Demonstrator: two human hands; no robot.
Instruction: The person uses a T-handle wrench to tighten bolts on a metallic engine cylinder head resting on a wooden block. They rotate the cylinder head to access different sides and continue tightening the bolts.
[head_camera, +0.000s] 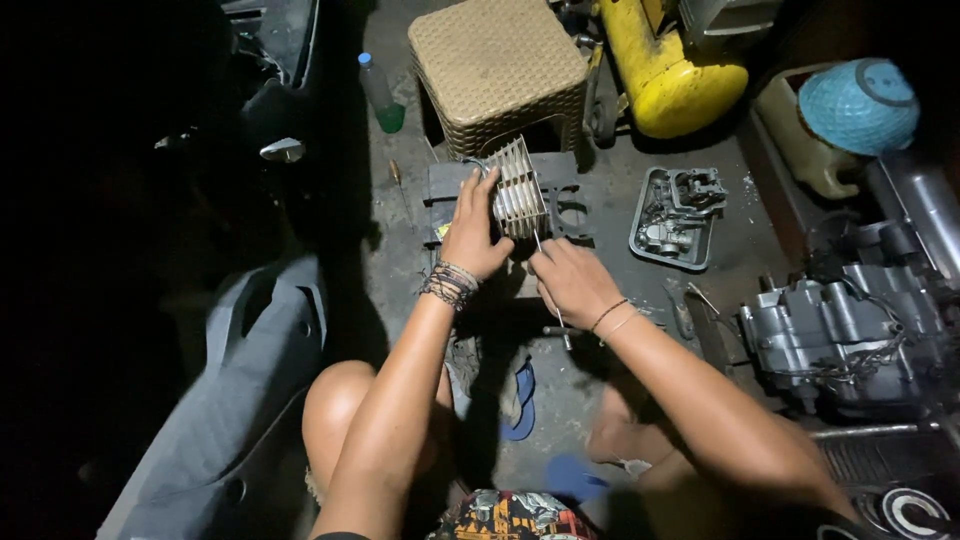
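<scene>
Left hand (472, 232) fingers grip a finned cylinder (518, 188) on the floor (400, 250); right hand (572, 282) fingers pinch a thin tool (551, 295) against it.

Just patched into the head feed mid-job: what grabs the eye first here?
At centre, the left hand grips a ribbed grey metal engine cylinder while the right hand works a thin metal tool against its lower edge. Behind them stands a tan woven plastic stool, with a bright yellow tank at top right. A grey engine block sits on the floor at right.
</scene>
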